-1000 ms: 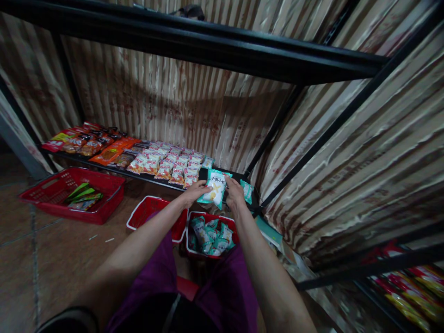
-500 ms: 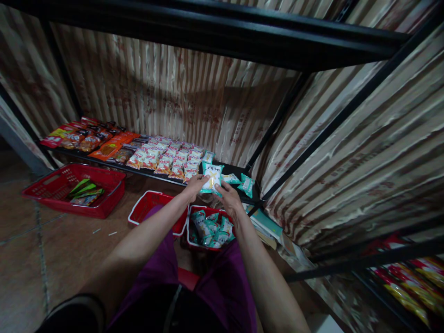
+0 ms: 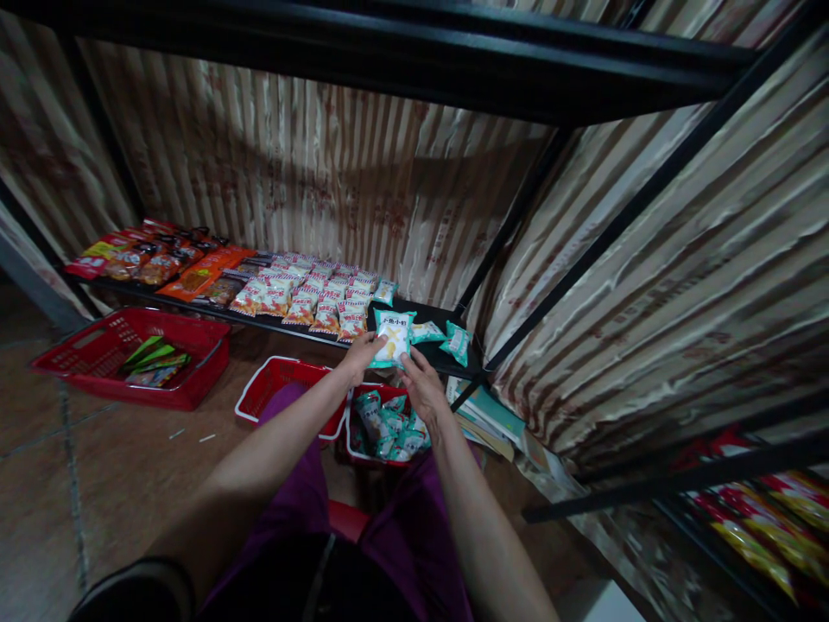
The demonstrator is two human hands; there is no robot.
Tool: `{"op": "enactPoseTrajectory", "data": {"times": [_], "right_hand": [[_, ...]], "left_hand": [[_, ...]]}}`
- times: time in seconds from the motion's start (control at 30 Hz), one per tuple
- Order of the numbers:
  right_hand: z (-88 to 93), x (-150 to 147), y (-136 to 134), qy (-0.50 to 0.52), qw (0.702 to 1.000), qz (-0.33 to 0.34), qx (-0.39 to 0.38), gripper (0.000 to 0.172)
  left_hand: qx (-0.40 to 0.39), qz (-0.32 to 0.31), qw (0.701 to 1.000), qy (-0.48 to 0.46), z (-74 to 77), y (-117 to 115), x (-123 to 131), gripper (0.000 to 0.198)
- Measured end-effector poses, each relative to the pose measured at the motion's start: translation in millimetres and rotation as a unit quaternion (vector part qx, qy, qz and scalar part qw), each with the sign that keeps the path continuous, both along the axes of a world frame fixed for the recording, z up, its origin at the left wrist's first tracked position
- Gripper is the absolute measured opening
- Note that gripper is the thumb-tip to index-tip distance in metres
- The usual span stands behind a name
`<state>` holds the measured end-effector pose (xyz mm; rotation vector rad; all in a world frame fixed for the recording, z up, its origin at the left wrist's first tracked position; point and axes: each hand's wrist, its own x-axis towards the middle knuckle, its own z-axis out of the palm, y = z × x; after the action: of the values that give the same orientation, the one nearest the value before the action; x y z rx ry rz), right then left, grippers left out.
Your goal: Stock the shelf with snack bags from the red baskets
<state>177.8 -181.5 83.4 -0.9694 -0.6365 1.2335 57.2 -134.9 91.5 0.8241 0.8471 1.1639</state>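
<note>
Both my hands hold one teal and white snack packet (image 3: 393,336) at the front edge of a low black shelf (image 3: 446,320). My left hand (image 3: 360,355) grips its lower left corner. My right hand (image 3: 418,386) pinches its lower right edge from below. Two more teal packets (image 3: 427,332) (image 3: 458,342) lie on the shelf just right of it. Right under my hands a small red basket (image 3: 355,429) holds several of the same teal packets (image 3: 389,424). Rows of red and white snack packets (image 3: 311,299) fill the shelf to the left.
An empty red basket (image 3: 278,389) stands left of the filled one. A larger red basket (image 3: 97,354) with green packets sits on the tiled floor at far left. Orange and red packets (image 3: 161,263) lie at the shelf's left end. Striped cloth backs the shelves. Another shelf of snacks (image 3: 770,518) is lower right.
Both hands and the packet have come down and slightly left toward the shelf's front edge. My right hand slid from the packet's right side to its lower edge. Two teal packets beside it came into view.
</note>
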Motion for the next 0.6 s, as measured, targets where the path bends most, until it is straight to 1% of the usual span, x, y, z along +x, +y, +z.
{"op": "enactPoseTrajectory", "data": {"times": [0.07, 0.13, 0.2, 0.27, 0.33, 0.37, 0.47, 0.53, 0.6], "right_hand": [[-2.6, -1.5, 1.7, -0.011, 1.0, -0.028, 0.01, 0.033], [-5.2, -2.1, 3.6, -0.048, 0.996, -0.072, 0.016, 0.036], [-6.6, -1.6, 3.8, -0.117, 0.985, -0.12, 0.028, 0.04], [-6.0, -0.5, 1.8, -0.211, 0.964, -0.156, 0.046, 0.044], [-4.0, 0.1, -1.4, -0.305, 0.932, -0.185, 0.068, 0.045], [-3.1, 0.1, -2.9, -0.345, 0.914, -0.199, 0.082, 0.045], [-2.8, -1.1, -5.7, -0.435, 0.861, -0.225, 0.136, 0.041], [-5.5, -2.2, -6.3, -0.508, 0.815, -0.228, 0.157, 0.04], [-9.6, -3.3, -6.7, -0.591, 0.755, -0.227, 0.169, 0.042]], "left_hand": [[0.016, 0.003, 1.0, 0.0, -1.5, -1.1, 3.2, 0.036], [0.03, 0.016, 0.999, 0.014, -1.8, -0.5, 6.6, 0.036], [0.039, 0.049, 0.997, 0.037, -0.7, 2.1, 9.8, 0.036], [0.061, 0.088, 0.992, 0.071, 1.7, 5.3, 12.7, 0.037], [0.09, 0.115, 0.984, 0.102, 5.2, 7.2, 15.0, 0.034], [0.099, 0.118, 0.982, 0.107, 7.2, 7.2, 15.9, 0.031], [0.089, 0.095, 0.988, 0.081, 13.2, 2.9, 17.3, 0.021], [0.075, 0.064, 0.994, 0.054, 16.5, -2.0, 17.2, 0.022], [0.063, 0.036, 0.997, 0.021, 18.6, -6.2, 16.6, 0.029]]}}
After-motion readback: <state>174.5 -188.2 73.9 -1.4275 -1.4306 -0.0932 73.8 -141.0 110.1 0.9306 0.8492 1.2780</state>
